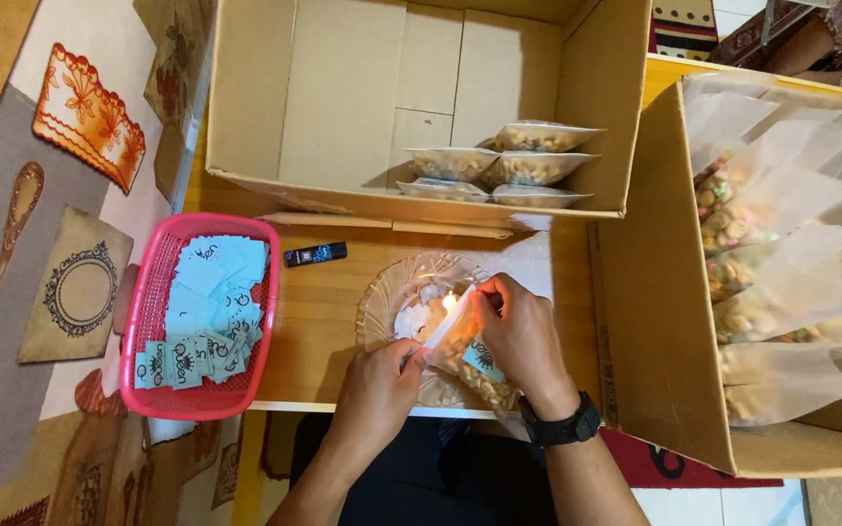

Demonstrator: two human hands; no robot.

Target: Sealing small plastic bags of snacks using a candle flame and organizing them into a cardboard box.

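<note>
My left hand [377,390] and my right hand [521,331] both grip a clear plastic bag of nuts [468,368] with a light blue label inside. They hold its folded top edge close to a small candle flame [449,301]. The candle stands in a clear glass dish [382,302] on the wooden table [319,331]. A black watch [562,426] is on my right wrist.
A pink basket [153,312] of light blue paper labels sits at the left. A black lighter [315,254] lies behind the dish. An open cardboard box [343,97] at the back holds several sealed nut bags [499,166]. A second box [655,321] at the right holds large bags of nuts.
</note>
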